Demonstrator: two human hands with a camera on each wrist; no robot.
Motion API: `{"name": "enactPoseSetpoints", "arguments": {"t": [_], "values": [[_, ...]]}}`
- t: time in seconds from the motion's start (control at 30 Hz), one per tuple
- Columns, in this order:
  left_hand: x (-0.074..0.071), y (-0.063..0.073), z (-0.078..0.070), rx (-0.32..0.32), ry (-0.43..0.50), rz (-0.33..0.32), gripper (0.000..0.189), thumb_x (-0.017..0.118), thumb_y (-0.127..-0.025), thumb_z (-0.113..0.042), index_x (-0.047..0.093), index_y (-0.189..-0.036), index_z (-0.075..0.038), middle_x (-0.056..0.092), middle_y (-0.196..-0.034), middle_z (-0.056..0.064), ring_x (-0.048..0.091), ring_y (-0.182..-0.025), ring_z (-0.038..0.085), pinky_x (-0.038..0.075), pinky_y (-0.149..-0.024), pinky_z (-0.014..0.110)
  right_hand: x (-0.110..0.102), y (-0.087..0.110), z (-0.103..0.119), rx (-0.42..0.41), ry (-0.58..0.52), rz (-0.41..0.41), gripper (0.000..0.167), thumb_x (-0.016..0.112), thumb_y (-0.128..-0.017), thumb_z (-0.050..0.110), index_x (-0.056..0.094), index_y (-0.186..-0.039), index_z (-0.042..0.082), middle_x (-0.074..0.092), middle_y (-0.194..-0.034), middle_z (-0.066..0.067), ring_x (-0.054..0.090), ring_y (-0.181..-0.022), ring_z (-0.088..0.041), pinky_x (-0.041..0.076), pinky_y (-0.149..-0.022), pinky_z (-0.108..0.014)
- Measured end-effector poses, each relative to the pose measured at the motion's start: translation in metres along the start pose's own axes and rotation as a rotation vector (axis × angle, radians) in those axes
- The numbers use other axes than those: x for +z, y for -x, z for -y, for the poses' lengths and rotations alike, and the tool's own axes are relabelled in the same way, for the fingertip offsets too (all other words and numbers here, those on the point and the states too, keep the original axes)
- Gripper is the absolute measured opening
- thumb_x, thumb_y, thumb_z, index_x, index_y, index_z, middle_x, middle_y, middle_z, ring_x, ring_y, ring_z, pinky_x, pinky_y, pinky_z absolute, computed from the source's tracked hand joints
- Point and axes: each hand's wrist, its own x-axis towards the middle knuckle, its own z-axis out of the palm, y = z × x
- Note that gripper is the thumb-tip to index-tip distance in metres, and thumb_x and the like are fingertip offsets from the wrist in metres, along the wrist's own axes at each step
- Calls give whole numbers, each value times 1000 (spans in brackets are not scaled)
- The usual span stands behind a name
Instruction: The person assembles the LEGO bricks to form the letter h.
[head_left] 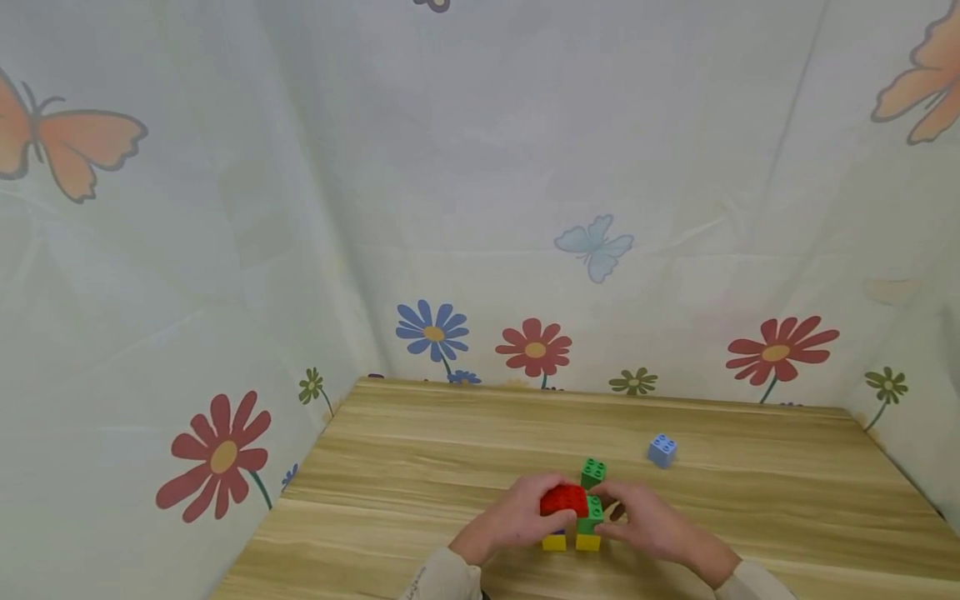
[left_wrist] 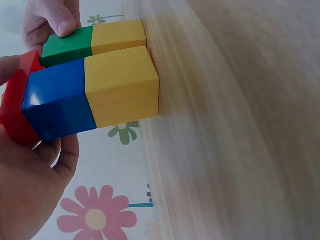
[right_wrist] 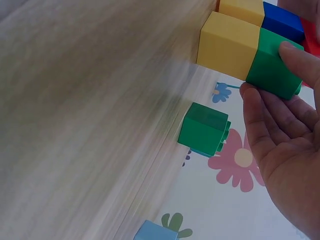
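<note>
Two short stacks of toy building bricks stand side by side on the table. One has a blue brick on a yellow brick, topped by a long red brick. The other is a green brick on a second yellow brick. My left hand grips the red brick between thumb and fingers. With thumb and fingertips on opposite sides, my right hand pinches the green brick. In the head view, the red brick reaches right up to this green one, whose studs show.
Just behind the stacks, a loose green brick sits on the wooden table. A light blue brick lies farther back to the right. A cloth backdrop with flowers and butterflies rises along the table's back and sides.
</note>
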Motion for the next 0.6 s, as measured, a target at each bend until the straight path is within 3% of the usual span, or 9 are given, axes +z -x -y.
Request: {"name": "enactPoseSetpoints", "arguments": {"t": [0.6], "values": [[-2, -3, 0, -9, 30, 3, 33, 59, -94, -34, 60, -124, -20, 60, -105, -13, 54, -84, 3, 47, -71, 21, 3, 1, -6, 27, -53, 7, 41, 70, -86, 31, 60, -117, 5, 63, -109, -2, 60, -88, -10, 52, -73, -28]]}}
